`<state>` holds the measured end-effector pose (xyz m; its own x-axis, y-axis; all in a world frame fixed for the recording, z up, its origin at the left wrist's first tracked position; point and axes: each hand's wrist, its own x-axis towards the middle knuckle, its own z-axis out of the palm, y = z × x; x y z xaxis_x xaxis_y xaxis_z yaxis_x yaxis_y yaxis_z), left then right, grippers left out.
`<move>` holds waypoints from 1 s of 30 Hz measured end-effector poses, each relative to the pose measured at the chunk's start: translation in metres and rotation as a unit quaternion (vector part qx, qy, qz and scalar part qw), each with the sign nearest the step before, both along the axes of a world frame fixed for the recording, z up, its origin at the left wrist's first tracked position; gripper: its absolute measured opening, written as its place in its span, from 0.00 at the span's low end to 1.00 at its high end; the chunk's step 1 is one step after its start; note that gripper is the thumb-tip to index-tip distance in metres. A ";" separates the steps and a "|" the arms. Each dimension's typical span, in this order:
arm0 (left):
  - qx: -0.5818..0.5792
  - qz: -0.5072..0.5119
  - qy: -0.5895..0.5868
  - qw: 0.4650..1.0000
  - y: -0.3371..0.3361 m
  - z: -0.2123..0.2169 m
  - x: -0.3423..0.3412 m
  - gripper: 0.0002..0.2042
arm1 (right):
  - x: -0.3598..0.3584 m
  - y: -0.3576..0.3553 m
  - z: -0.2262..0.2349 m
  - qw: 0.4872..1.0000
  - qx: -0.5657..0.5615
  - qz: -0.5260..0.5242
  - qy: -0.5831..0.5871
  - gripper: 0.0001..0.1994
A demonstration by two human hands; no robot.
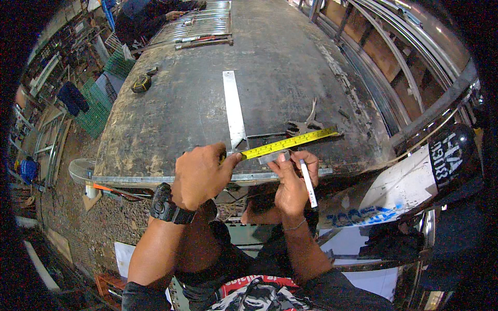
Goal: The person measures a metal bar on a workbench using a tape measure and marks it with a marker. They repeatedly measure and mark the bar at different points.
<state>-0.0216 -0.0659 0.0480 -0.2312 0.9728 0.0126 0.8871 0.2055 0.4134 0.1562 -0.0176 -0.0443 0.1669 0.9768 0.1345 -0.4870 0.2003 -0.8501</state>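
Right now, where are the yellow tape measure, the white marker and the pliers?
Yellow tape measure (pixel 290 142): head view, middle of the extended blade.
White marker (pixel 308 182): head view, middle of its barrel.
Pliers (pixel 306 123): head view, near the pivot.

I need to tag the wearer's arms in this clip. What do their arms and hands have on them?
Both forearms are bare, no gloves. The left hand has a chunky black wristwatch at its wrist. The right hand has a thin bracelet at its wrist. Dark short sleeves show at the lower edge.
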 end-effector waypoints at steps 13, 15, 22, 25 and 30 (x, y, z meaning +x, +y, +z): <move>0.021 0.004 0.014 1.000 -0.003 -0.001 0.003 0.23 | 0.001 -0.002 -0.004 1.000 0.012 0.010 -0.015 0.14; 0.023 0.004 0.019 1.000 -0.002 -0.002 0.003 0.23 | 0.001 -0.002 -0.004 1.000 0.016 0.012 -0.010 0.14; 0.032 0.007 0.025 0.999 -0.003 -0.003 0.005 0.22 | -0.001 -0.002 -0.006 1.000 0.030 0.000 -0.007 0.13; 0.042 0.002 0.029 0.999 -0.002 -0.005 0.004 0.22 | -0.001 -0.002 -0.005 1.000 0.017 0.000 0.008 0.14; 0.057 0.004 0.027 0.998 -0.003 -0.007 0.004 0.22 | -0.002 -0.002 -0.002 1.000 0.015 -0.010 0.011 0.14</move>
